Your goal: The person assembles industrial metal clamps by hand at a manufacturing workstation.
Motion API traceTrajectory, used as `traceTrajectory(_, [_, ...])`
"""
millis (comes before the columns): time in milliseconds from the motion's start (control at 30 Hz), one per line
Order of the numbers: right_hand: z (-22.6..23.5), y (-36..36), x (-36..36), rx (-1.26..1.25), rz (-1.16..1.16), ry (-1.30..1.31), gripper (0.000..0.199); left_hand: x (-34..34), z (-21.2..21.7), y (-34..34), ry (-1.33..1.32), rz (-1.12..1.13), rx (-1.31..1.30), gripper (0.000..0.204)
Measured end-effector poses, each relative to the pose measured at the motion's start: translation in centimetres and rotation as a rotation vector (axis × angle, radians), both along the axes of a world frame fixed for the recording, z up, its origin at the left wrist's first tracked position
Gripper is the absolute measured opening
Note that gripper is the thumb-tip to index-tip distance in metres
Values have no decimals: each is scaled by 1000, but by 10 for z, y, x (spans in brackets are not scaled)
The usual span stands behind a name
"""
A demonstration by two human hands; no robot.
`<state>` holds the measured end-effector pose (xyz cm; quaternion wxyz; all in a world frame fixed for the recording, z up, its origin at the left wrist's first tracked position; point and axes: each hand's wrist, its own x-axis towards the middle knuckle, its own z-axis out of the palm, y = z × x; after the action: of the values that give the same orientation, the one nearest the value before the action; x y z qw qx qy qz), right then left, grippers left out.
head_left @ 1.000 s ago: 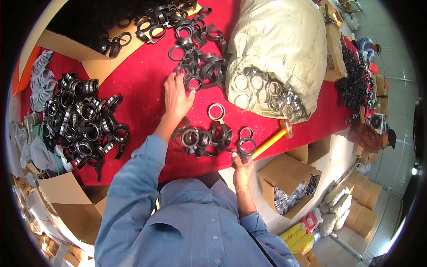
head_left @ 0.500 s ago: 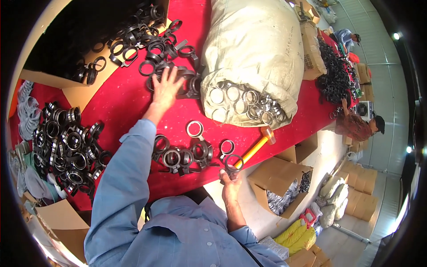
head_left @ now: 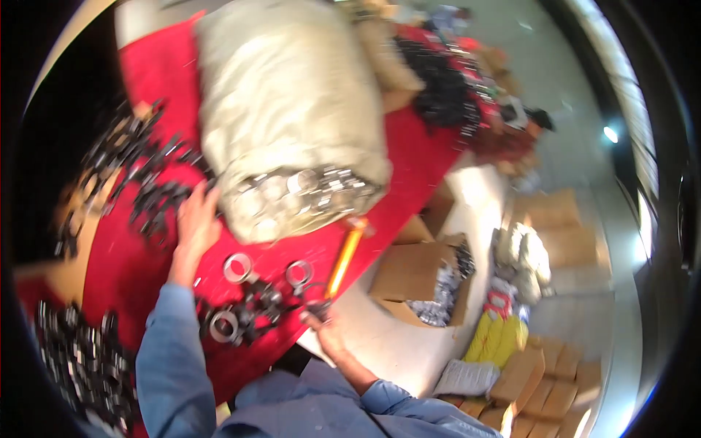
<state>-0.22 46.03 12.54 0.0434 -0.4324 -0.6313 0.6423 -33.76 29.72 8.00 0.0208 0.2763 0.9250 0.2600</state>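
Left hand [head_left: 196, 219]: stretched forward over the red table cover [head_left: 131, 270], palm down, fingers spread on the near edge of the black ring pile [head_left: 150, 193]. Whether any ring is pinched cannot be told; blurred.

Right hand [head_left: 326, 330]: at the near table edge, curled around a small dark part, likely a ring with a clip; grip looks closed, object too blurred to name surely.

Hammer [head_left: 345, 255]: yellow handle, lying on the cover just beyond the right hand, head end close to the mouth of the sack; not held.

Sack [head_left: 288, 117]: large, pale, lying on its side, mouth open toward the person, shiny metal rings [head_left: 303, 191] spilling out.

Small cluster of rings and clamps [head_left: 252, 303]: on the cover between the two forearms, a few silver hoops among darker pieces.

Further black parts [head_left: 80, 361]: heaped at the far left of the cover.

Open cardboard box [head_left: 420, 281]: on the floor, right of the table, holding metal pieces.

Step in hand, as judged: fetching a black ring from the pile while the right hand keeps a piece ready. Next move calls for a firm pinch on one ring only, then bringing it back to the near cluster.
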Motion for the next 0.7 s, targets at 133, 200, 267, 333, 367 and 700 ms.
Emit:
traceTrajectory(133, [-20, -6, 7, -36, 44, 131, 31, -15, -79, -9, -81, 149, -41, 74])
traceTrajectory(200, [-10, -3, 8, -36, 23, 114, 30, -19, -81, 4, -106, 181, -106, 74])
traceTrajectory(267, [-2, 0, 11, -18, -14, 106, 31, -23, -84, 19, -90, 151, -118, 69])
traceTrajectory(333, [-1, 2, 15, -17, -34, 105, 31, -22, -68, 28, -143, 222, -61, 65])
traceTrajectory(367, [-5, 3, 17, -1, -30, 107, 33, -21, -70, 28, -97, 222, -73, 66])
traceTrajectory(700, [11, 3, 3, -43, 13, 165, 28, 0, -3, 9, -209, 153, -171, 73])
